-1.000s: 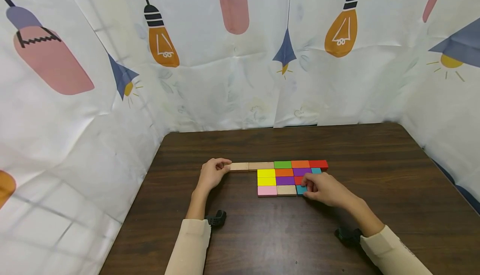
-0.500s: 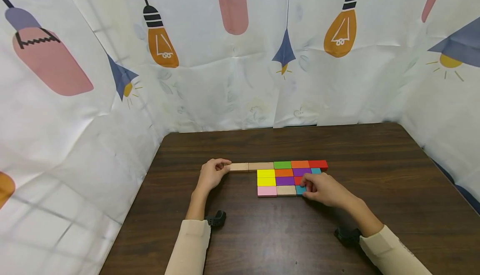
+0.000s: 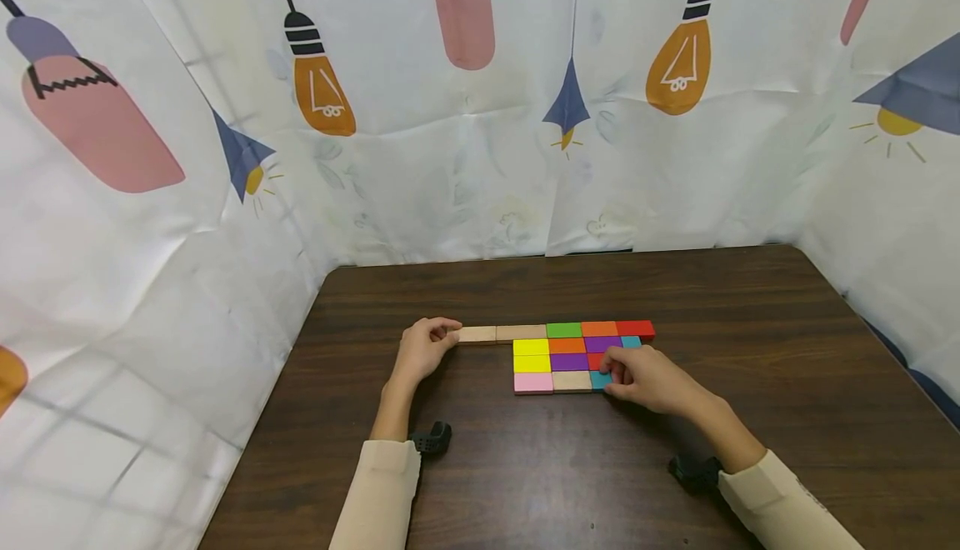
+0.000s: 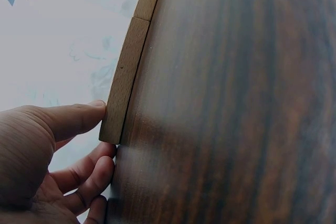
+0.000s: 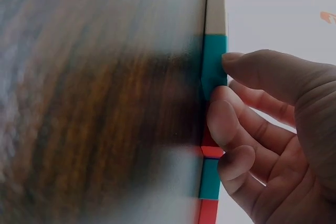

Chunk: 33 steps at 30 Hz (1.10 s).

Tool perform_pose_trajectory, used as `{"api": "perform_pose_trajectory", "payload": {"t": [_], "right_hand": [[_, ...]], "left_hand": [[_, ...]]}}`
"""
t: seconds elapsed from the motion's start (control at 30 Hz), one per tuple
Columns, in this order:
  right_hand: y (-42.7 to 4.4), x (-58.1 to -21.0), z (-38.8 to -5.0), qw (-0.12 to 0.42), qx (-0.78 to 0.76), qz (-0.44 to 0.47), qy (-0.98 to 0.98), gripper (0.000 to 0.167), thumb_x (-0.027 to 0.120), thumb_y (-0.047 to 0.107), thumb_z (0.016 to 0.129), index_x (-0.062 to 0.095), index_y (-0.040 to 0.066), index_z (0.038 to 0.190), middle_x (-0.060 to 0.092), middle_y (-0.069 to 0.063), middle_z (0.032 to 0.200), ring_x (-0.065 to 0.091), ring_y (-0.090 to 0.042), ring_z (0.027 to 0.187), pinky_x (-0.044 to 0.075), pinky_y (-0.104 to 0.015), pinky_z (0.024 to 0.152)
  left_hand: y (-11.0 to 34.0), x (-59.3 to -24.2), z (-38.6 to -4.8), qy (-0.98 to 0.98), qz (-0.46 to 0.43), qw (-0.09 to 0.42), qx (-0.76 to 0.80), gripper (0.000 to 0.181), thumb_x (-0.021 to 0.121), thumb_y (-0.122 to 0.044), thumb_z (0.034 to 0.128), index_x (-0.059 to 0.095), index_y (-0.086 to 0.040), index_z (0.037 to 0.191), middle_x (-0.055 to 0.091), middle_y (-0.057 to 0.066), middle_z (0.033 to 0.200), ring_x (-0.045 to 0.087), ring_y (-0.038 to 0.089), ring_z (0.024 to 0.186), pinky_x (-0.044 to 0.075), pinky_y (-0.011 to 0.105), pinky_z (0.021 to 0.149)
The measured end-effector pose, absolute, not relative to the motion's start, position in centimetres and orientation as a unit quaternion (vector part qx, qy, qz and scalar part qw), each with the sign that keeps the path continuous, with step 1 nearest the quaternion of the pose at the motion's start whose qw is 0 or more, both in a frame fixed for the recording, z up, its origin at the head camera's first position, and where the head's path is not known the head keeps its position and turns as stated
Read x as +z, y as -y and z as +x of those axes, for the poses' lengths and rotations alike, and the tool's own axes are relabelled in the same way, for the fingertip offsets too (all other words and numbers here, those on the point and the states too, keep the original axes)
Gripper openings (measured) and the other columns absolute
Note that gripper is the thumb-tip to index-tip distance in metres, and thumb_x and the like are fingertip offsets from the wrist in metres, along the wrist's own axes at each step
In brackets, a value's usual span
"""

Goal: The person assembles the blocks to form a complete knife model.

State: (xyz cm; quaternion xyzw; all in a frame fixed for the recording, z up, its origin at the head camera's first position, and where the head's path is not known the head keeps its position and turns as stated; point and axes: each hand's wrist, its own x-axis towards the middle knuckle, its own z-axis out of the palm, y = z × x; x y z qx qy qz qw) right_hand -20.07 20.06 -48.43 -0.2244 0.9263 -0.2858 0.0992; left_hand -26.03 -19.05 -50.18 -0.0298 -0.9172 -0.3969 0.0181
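Observation:
My left hand (image 3: 423, 350) holds the left end of a plain wooden block (image 3: 477, 334), its thumb on the block and curled fingertips at the end in the left wrist view. My right hand (image 3: 652, 377) has its thumb on a teal block (image 5: 214, 59) at the near right corner of the group, with curled fingers against its end. Coloured blocks lie flat in touching rows: yellow blocks (image 3: 532, 347), a pink block (image 3: 533, 382), a purple block (image 3: 569, 362), a green block (image 3: 564, 330) and a red block (image 3: 634, 329). The right hand hides part of the group.
All the blocks lie on a dark brown wooden table (image 3: 510, 475). A white cloth (image 3: 465, 167) printed with lamps hangs behind and at the sides. A black wrist camera (image 3: 432, 438) is on the left wrist, another black camera (image 3: 694, 473) on the right.

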Motion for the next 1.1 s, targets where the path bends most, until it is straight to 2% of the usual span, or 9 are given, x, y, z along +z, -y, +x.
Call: {"api": "perform_pose_trajectory", "payload": {"t": [0.43,0.63,0.8,1.1], "right_hand": [[-21.9,-48.3,-20.4,0.085,-0.325,-0.227,-0.914,0.015,0.078,0.021,0.092,0.067,0.016,0.102,0.061,0.009,0.08,0.056,-0.005,0.072,0.051,-0.022,0.065],[-24.0,-47.8,-20.9,0.043,-0.359,-0.204,-0.91,0.016,0.072,0.022,0.097,0.067,0.014,0.111,0.062,0.007,0.082,0.056,-0.007,0.069,0.049,-0.024,0.063],[-26.2,-47.2,-21.3,-0.007,-0.372,-0.174,-0.912,0.022,0.069,0.022,0.1,0.067,0.009,0.118,0.063,0.002,0.088,0.056,-0.009,0.074,0.049,-0.024,0.064],[-28.8,-46.6,-21.5,-0.033,-0.368,-0.141,-0.918,0.026,0.065,0.025,0.102,0.065,0.006,0.121,0.066,-0.004,0.095,0.057,-0.01,0.079,0.049,-0.025,0.066]], "left_hand": [[18.9,-50.0,-26.0,0.916,-0.029,0.012,-0.399,0.018,0.072,-0.023,0.0974,0.079,-0.017,0.114,0.062,0.005,0.095,0.055,0.019,0.084,0.045,0.033,0.075],[18.9,-50.0,-26.1,0.917,-0.031,0.015,-0.397,0.018,0.073,-0.022,0.0966,0.079,-0.017,0.113,0.062,0.004,0.094,0.054,0.018,0.083,0.045,0.033,0.075],[18.9,-50.2,-26.1,0.919,-0.033,0.018,-0.393,0.019,0.073,-0.023,0.0963,0.079,-0.017,0.113,0.062,0.004,0.095,0.054,0.018,0.084,0.045,0.033,0.075],[19.1,-50.2,-25.9,0.916,-0.031,0.018,-0.399,0.019,0.073,-0.023,0.0964,0.079,-0.017,0.114,0.061,0.005,0.095,0.054,0.019,0.085,0.045,0.033,0.075]]}}
